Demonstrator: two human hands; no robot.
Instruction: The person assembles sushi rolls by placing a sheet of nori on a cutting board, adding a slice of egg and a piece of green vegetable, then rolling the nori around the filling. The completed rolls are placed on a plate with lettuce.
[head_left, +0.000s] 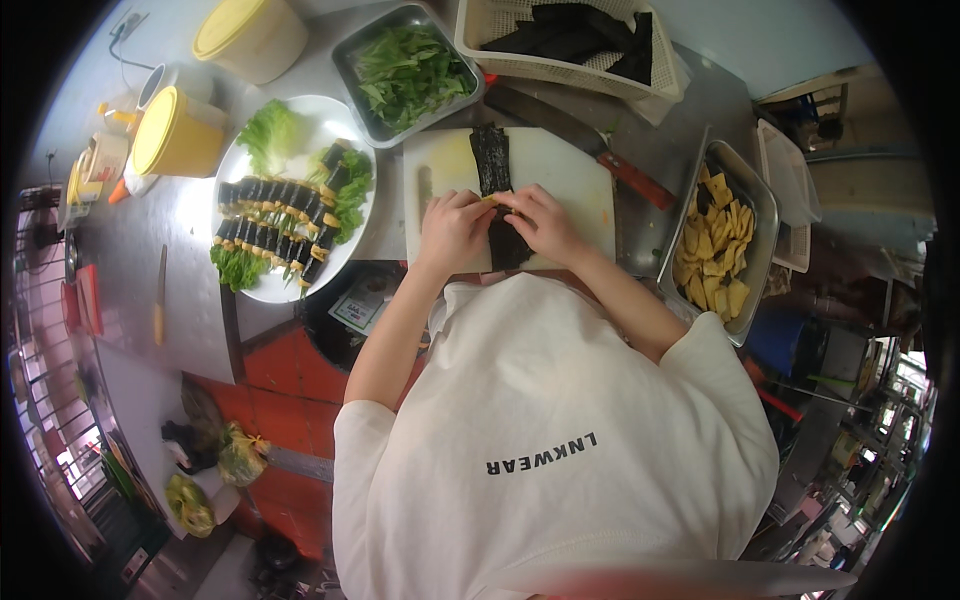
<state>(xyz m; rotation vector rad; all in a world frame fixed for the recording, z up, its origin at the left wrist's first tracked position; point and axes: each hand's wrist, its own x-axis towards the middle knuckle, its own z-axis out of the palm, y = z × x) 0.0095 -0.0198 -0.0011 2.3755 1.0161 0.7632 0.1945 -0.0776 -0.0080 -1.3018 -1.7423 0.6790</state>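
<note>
A dark kelp strip (490, 155) lies lengthwise on the white cutting board (580, 170). Over its middle, my left hand (455, 228) and my right hand (545, 222) meet with fingers closed in a pinch. A small yellow slice (489, 199), apparently tofu, shows between their fingertips. My fingers cover part of it and of the kelp. To the left, a white plate (290, 290) carries rows of black-wrapped yellow rolls (275, 235) with green stems, among lettuce leaves (268, 135). On the right, a metal tray (765, 215) holds many yellow slices (712, 245).
A cleaver (560, 125) with a brown handle lies along the board's far right edge. Behind stand a tray of green leaves (408, 80) and a cream basket (560, 60) with dark kelp sheets. Yellow-lidded tubs (180, 130) stand far left; a thin knife (159, 300) lies nearer.
</note>
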